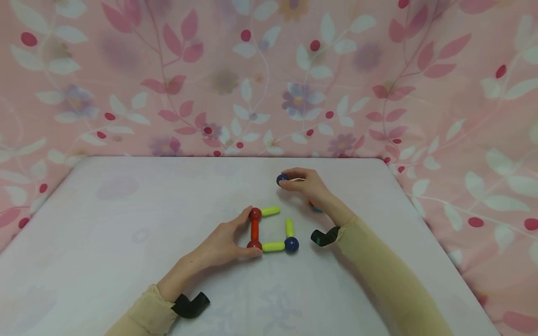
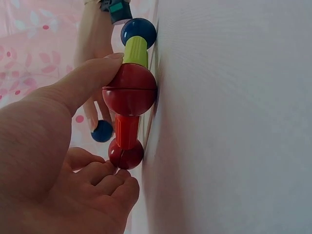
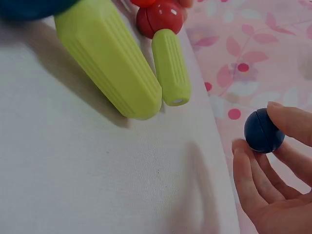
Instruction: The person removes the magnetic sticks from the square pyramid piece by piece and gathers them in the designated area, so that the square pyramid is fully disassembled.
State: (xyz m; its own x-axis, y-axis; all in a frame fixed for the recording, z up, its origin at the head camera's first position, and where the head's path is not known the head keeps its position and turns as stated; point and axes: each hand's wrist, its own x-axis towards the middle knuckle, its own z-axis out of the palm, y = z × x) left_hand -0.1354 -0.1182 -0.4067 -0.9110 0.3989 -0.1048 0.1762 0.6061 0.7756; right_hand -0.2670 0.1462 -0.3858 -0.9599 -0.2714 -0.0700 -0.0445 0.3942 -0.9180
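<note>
A three-sided frame of toy balls and rods lies on the white table. My left hand (image 1: 224,242) grips its left side, thumb at the near red ball (image 1: 254,245) and fingers at the far red ball (image 1: 255,213). A red rod (image 1: 254,230) joins these two balls. One yellow-green rod (image 1: 270,211) sticks out from the far ball; another yellow-green rod (image 1: 273,247) runs to a dark blue ball (image 1: 292,245), which bears an upward-pointing yellow-green rod (image 1: 289,227). Above the table, beyond the frame's open corner, my right hand (image 1: 308,186) pinches a blue ball (image 3: 264,130) between thumb and fingers.
Partly hidden behind the right wrist, a small blue-and-red thing (image 1: 316,208) lies on the table (image 1: 126,214). Pink floral cloth (image 1: 260,93) hangs behind the far edge. Black wrist cameras sit on both forearms.
</note>
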